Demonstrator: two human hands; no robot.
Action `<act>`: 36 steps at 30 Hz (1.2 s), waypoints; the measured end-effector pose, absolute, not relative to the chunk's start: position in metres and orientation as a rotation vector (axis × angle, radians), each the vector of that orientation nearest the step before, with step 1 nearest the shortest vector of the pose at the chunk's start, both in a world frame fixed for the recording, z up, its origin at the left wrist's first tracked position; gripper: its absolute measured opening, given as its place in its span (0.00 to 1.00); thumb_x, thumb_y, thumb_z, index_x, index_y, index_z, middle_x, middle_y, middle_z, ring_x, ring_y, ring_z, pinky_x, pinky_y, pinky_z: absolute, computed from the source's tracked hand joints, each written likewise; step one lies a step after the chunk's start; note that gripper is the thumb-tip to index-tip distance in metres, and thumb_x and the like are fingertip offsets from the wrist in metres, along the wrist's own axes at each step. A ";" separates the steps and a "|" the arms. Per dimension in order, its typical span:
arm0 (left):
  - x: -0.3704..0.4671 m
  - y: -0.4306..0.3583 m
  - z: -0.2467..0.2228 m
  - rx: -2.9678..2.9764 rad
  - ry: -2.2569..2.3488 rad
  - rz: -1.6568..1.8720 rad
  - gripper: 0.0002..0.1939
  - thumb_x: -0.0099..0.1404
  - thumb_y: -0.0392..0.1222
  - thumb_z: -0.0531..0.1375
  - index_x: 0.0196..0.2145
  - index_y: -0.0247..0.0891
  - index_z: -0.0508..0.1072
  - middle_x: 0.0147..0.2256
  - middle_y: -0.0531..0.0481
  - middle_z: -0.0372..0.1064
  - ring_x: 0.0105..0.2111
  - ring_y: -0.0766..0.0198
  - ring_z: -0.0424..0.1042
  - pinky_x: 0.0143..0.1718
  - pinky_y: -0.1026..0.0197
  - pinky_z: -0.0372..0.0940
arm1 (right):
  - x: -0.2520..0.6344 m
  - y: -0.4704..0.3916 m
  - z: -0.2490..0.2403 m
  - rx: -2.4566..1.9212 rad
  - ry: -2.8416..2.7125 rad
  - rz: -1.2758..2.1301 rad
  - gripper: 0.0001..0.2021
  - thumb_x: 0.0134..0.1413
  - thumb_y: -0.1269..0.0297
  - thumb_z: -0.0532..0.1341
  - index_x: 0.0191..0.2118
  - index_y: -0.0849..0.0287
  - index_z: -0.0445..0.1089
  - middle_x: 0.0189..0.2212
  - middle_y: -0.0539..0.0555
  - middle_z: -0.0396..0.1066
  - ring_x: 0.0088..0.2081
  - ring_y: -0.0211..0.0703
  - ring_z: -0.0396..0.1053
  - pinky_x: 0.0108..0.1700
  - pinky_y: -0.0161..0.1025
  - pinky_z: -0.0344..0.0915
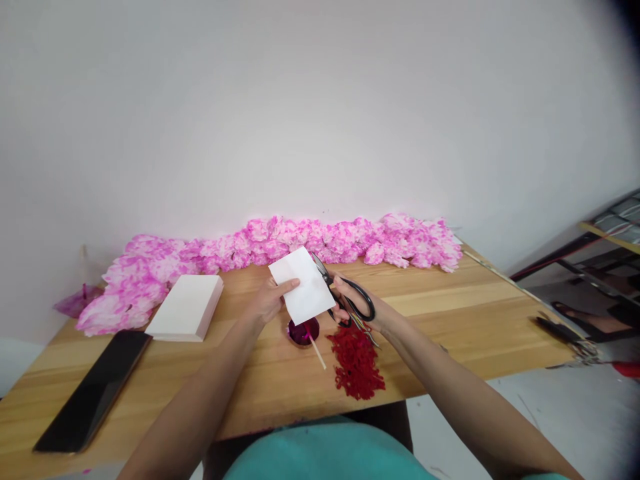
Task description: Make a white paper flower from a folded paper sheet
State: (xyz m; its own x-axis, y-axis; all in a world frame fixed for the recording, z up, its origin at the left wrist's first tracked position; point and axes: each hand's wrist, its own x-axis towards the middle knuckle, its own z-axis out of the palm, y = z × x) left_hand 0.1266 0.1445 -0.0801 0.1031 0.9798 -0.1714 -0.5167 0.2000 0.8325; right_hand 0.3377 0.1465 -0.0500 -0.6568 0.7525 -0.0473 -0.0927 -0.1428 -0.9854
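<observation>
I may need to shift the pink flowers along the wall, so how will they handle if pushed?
The pink flowers look light for their size, being loose and ruffled. Their petals look thin, so they would probably crush easily. They are packed close together, so pushing one may shift its neighbours.

Flowers (280, 241) lie behind the paper stack (186, 307).

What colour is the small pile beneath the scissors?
The pile is deep red, best seen in the head view.
</observation>
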 end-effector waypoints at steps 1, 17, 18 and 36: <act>0.126 0.145 -0.080 0.686 0.847 1.253 0.25 0.43 0.41 0.76 0.39 0.32 0.78 0.39 0.43 0.78 0.34 0.58 0.76 0.39 0.58 0.70 | 0.338 0.147 -0.049 -0.754 -1.538 1.862 0.21 0.59 0.41 0.55 0.42 0.55 0.59 0.19 0.42 0.59 0.16 0.29 0.52 0.21 0.31 0.56; 0.126 0.146 -0.084 0.705 0.841 1.243 0.24 0.45 0.42 0.75 0.39 0.32 0.77 0.38 0.41 0.78 0.33 0.57 0.76 0.37 0.57 0.70 | 0.336 0.146 -0.052 -0.738 -1.461 1.867 0.21 0.59 0.42 0.56 0.33 0.57 0.59 0.17 0.42 0.60 0.15 0.30 0.52 0.21 0.32 0.58; 0.126 0.146 -0.084 0.697 0.848 1.246 0.23 0.44 0.42 0.75 0.38 0.32 0.78 0.37 0.41 0.78 0.32 0.58 0.76 0.37 0.58 0.70 | 0.336 0.146 -0.051 -0.738 -1.461 1.872 0.21 0.59 0.41 0.55 0.32 0.57 0.59 0.17 0.42 0.60 0.15 0.30 0.52 0.21 0.32 0.58; 0.126 0.146 -0.086 0.774 0.864 1.269 0.25 0.45 0.42 0.75 0.41 0.33 0.76 0.41 0.43 0.77 0.38 0.57 0.75 0.42 0.56 0.68 | 0.334 0.145 -0.050 -0.721 -1.510 1.789 0.21 0.59 0.42 0.56 0.29 0.57 0.59 0.14 0.41 0.55 0.14 0.29 0.50 0.18 0.31 0.56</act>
State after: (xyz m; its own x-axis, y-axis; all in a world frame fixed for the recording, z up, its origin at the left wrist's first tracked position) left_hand 0.1264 0.1461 -0.0862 0.0850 0.9897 -0.1153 -0.4705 0.1418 0.8710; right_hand 0.3338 0.1447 -0.0495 -0.6164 0.7874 0.0130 -0.1451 -0.0973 -0.9846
